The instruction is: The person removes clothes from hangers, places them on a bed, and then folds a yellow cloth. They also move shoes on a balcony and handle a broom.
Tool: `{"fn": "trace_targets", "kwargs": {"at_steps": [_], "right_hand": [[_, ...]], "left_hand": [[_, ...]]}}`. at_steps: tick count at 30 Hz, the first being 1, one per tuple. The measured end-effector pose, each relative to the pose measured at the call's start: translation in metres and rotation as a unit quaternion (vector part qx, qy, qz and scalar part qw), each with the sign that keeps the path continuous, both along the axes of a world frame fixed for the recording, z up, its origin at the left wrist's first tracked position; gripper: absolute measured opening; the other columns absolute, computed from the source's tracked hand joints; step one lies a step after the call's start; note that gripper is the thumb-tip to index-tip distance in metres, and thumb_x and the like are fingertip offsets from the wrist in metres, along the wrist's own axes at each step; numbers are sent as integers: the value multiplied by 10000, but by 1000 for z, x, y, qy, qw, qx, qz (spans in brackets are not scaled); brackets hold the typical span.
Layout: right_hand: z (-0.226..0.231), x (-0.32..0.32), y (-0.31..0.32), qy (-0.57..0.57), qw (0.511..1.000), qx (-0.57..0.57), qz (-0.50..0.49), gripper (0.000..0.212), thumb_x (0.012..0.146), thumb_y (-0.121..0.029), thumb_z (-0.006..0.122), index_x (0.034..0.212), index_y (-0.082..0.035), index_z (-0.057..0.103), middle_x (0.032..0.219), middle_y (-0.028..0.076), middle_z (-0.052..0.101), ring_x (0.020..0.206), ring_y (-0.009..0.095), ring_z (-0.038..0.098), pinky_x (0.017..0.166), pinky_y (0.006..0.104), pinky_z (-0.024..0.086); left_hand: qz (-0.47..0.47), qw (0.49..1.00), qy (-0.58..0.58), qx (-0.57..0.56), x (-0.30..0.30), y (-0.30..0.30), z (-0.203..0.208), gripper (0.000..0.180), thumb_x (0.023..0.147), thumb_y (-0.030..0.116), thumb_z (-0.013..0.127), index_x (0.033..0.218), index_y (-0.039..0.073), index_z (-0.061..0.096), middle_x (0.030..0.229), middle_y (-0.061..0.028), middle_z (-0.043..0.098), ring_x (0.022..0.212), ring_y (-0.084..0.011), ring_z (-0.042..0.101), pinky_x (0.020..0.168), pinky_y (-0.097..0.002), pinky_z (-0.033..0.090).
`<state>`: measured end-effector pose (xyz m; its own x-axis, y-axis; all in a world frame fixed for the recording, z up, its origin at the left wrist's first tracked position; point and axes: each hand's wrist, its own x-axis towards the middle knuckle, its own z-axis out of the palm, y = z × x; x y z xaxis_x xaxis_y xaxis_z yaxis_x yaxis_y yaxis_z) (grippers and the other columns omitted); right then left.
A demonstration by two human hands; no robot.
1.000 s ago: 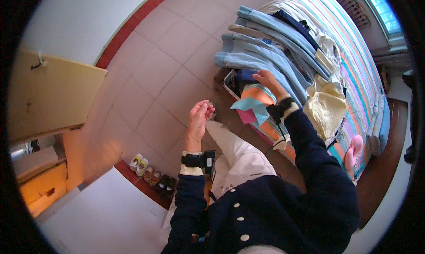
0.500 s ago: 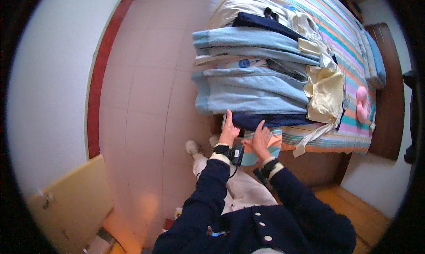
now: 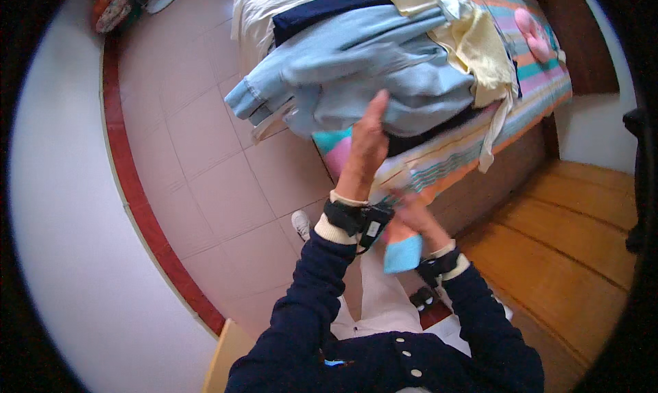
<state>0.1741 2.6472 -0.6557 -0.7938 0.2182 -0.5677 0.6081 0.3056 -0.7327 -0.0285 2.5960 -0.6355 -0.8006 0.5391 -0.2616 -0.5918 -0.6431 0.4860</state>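
Note:
Light blue jeans [image 3: 343, 71] lie rumpled across the near end of the bed, parts of them smeared by motion. My left hand [image 3: 370, 143] is at their near edge, its thumb over the denim and its other fingers hidden. Closer to me, my right hand [image 3: 415, 211] is blurred beside the hanging edge of the striped bedsheet [image 3: 428, 170], apart from the jeans. A pale yellow knitted garment [image 3: 480, 47] lies against the right end of the jeans, one narrow strip hanging toward the bed's side. Dark navy clothing [image 3: 322, 16] lies beyond the jeans.
A pink curved object [image 3: 531, 35] rests on the bed at the far right. Tiled floor [image 3: 199, 146] runs along the left, bordered by a red skirting strip [image 3: 137, 187] and white wall. Wooden boards [image 3: 548, 235] are at the right, and a panel edge [image 3: 223, 355] at lower left.
The jeans, laid out fairly straight before, are now bunched and shifted, their left end slanting. My left hand has moved up over the denim; my right hand has drawn back from the bed. The view has turned.

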Motion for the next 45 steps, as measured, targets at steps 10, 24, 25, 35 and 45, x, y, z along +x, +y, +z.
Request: {"fn": "trace_targets", "kwargs": {"at_steps": [10, 24, 25, 35, 45], "right_hand": [[-112, -13, -96, 32, 974, 33, 221, 493, 688, -26, 512, 1167, -138, 539, 995, 201, 578, 935, 364, 546, 797, 424, 436], [-51, -17, -67, 145, 958, -89, 232, 509, 684, -24, 520, 1181, -134, 525, 970, 155, 558, 914, 342, 537, 765, 403, 441], [-49, -18, -70, 108, 962, -60, 242, 527, 678, -21, 526, 1190, -145, 523, 966, 151, 560, 916, 338, 537, 769, 403, 441], [-22, -18, -158, -109, 992, 1, -70, 387, 836, -133, 509, 1223, -125, 502, 1021, 100, 577, 945, 251, 563, 798, 356, 461], [236, 130, -236, 338, 659, 40, -671, 285, 930, -184, 458, 1150, -24, 544, 913, 58, 595, 868, 121, 553, 832, 266, 447]], "left_hand": [[-216, 748, 301, -550, 3, -97, -131, 514, 739, 200, 662, 1179, 3, 485, 1141, -147, 538, 1051, -267, 490, 935, -322, 357], [-358, 742, 152, -546, -79, -206, -270, 426, 846, 252, 511, 1242, 117, 427, 1222, -72, 467, 1095, -250, 417, 884, -391, 334], [-344, 757, 94, -548, -79, -215, -271, 421, 848, 261, 510, 1235, 120, 427, 1204, -66, 474, 1073, -246, 425, 859, -400, 343], [-344, 800, 37, -490, -130, -276, -163, 299, 817, 305, 556, 1075, 168, 495, 984, -6, 525, 838, -170, 452, 656, -387, 372], [-564, 816, 105, -67, 94, -79, 87, 92, 834, 80, 543, 923, 56, 542, 824, -16, 556, 740, -118, 526, 661, -231, 416]]}}
